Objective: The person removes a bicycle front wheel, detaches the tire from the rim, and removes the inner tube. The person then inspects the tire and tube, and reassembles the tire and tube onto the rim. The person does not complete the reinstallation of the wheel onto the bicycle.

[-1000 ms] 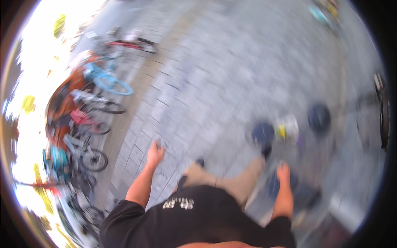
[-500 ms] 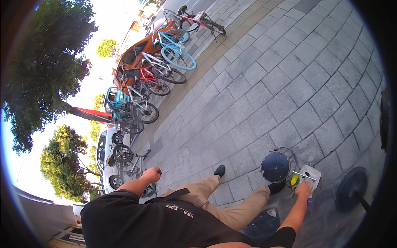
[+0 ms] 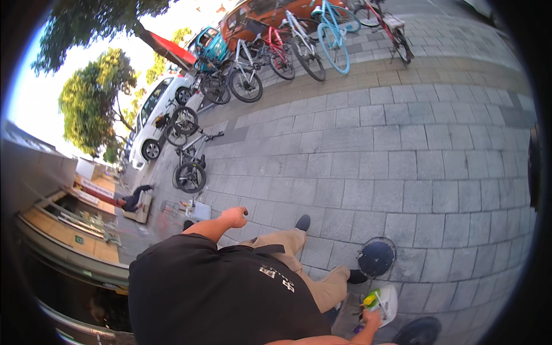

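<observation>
My right hand (image 3: 372, 318) is low at the right, its fingers closed at a white plastic tub (image 3: 390, 305) that hangs beside my leg. A yellow and green item (image 3: 371, 299) and a pale rod lie in or across the tub; a small purple thing shows by my wrist. How the fingers sit on the tub is partly hidden. In front of my body, my left hand (image 3: 233, 218) is curled closed, with a small dark spot at the fingers that I cannot make out.
Round dark-topped objects (image 3: 376, 257) stand near my right foot, another (image 3: 418, 331) farther right. Several parked bicycles (image 3: 333, 46) line the paving's far edge by a white car (image 3: 158, 112). At the left, a person (image 3: 135, 198) sits near a shopfront; a pale box (image 3: 198, 210) stands closer.
The view has swung to the left, bringing the shopfront and seated person in. My right hand and the tub sit lower in the picture. Both hands stay closed.
</observation>
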Demonstrator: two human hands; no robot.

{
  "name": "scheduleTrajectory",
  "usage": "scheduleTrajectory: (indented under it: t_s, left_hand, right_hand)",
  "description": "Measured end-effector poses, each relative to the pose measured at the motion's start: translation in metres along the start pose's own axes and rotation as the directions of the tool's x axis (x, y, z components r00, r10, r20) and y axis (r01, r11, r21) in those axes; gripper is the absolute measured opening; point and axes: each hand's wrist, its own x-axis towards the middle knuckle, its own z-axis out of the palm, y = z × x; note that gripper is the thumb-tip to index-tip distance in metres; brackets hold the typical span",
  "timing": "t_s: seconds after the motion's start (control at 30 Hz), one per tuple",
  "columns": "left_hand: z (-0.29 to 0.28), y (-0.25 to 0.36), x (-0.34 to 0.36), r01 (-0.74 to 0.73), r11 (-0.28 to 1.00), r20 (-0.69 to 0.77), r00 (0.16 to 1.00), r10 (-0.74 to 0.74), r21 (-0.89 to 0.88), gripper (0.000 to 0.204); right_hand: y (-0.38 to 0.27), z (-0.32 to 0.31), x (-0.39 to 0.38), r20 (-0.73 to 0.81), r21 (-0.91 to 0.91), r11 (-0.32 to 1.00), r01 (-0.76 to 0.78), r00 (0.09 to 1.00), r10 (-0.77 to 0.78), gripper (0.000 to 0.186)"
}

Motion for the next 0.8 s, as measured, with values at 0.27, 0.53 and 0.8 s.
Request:
scheduleTrajectory:
  t_s: [0.27, 0.53, 0.8]
  left_hand:
    - [0.081, -0.088, 0.071, -0.014, 0.990, 0.222, 0.974, 0.045, -0.141, 0.036]
    - [0.203, -0.210, 0.141, 0.264, 0.704, 0.312, 0.948, -0.063, -0.659, 0.037]
    - [0.226, -0.288, 0.173, 0.408, 0.461, 0.323, 0.912, -0.254, -0.788, 0.036]
  right_hand:
    - [-0.116, 0.025, -0.013, 0.034, -0.084, 0.977, 0.198, 0.980, -0.196, 0.067]
    - [-0.492, 0.034, -0.085, 0.143, -0.366, 0.785, 0.500, 0.863, -0.484, 0.074]
    - [-0.725, 0.076, -0.114, 0.262, -0.548, 0.570, 0.613, 0.773, -0.578, 0.080]
